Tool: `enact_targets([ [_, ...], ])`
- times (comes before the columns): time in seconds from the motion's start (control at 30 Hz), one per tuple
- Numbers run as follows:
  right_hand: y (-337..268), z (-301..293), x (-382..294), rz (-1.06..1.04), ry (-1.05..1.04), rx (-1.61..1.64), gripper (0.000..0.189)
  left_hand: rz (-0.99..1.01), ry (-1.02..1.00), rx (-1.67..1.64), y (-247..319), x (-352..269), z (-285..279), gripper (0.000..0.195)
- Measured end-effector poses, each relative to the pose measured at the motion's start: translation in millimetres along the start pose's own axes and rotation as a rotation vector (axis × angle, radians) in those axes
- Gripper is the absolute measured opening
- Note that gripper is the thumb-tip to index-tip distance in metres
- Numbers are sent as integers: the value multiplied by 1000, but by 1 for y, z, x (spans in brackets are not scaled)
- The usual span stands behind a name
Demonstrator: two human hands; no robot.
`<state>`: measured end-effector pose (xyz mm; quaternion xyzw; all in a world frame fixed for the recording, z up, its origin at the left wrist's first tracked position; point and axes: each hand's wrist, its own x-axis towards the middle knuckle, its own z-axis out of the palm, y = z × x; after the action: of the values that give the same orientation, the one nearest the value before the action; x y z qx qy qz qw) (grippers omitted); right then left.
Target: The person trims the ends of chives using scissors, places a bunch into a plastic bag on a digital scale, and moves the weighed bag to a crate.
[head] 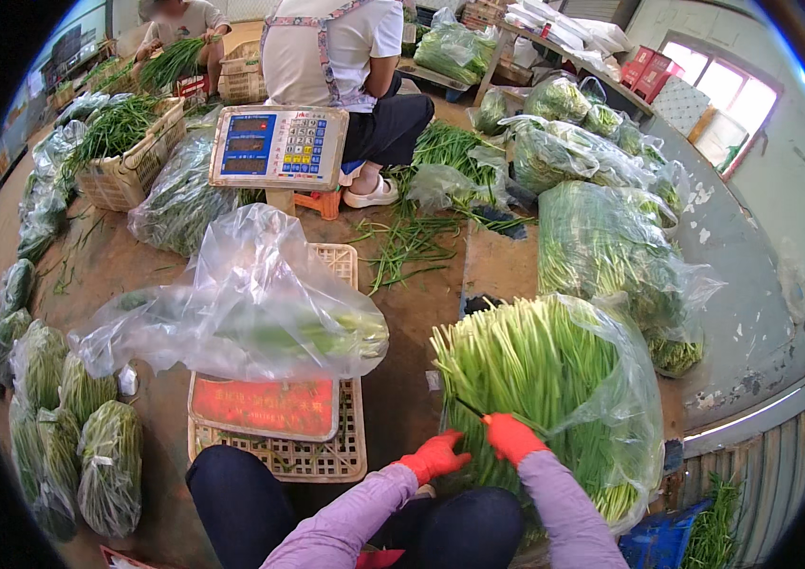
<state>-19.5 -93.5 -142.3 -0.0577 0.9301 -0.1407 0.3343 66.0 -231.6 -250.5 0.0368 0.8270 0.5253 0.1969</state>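
Note:
My left hand (436, 457), in a red glove, is at the near left edge of a large bundle of green vegetable stalks (516, 348), with its fingers somewhat spread. Just right of it, my right hand (514, 437), also red-gloved, is closed on a thin dark tool that points up and left over the stalks; its exact kind cannot be told. Clear plastic wraps the right side of the bundle. To the left, a clear plastic bag (253, 313) with green stalks inside lies on the scale's platform (263, 407), above a plastic crate (352, 455). The scale's display (278, 148) stands behind.
Bagged greens (110, 469) line the left floor, and more bags (587, 235) are piled along the right wall. Loose stalks (409, 245) lie ahead. A person (331, 57) sits beyond the display; another person (185, 35) holds greens at the back left. A blue crate (662, 537) is at lower right.

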Motion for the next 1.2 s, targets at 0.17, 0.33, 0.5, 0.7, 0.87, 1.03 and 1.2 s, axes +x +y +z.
enact_targets([
  [0.17, 37, 1, -8, -98, 153, -459, 27, -55, 122, -498, -22, 6, 14, 80],
  [0.33, 36, 9, -27, -111, 275, -429, 23, -296, 116, -438, 40, 11, 27, 92],
  [0.5, 43, 6, -29, -87, 231, -448, 23, -332, 150, -242, 35, 39, 75, 111],
  [0.7, 82, -20, -40, -215, 291, -473, 25, 40, 121, -635, 26, 72, 151, 75],
  [0.87, 123, -35, -61, -404, 302, -359, 27, -52, -6, -1319, 13, 80, 226, 54],
  [1.03, 162, -40, -86, -252, 176, -418, 33, 47, -232, -768, 92, 58, 201, 66],
  [1.2, 165, -7, -71, -236, 306, -252, 29, -158, -555, -670, 106, 45, 115, 57],
])
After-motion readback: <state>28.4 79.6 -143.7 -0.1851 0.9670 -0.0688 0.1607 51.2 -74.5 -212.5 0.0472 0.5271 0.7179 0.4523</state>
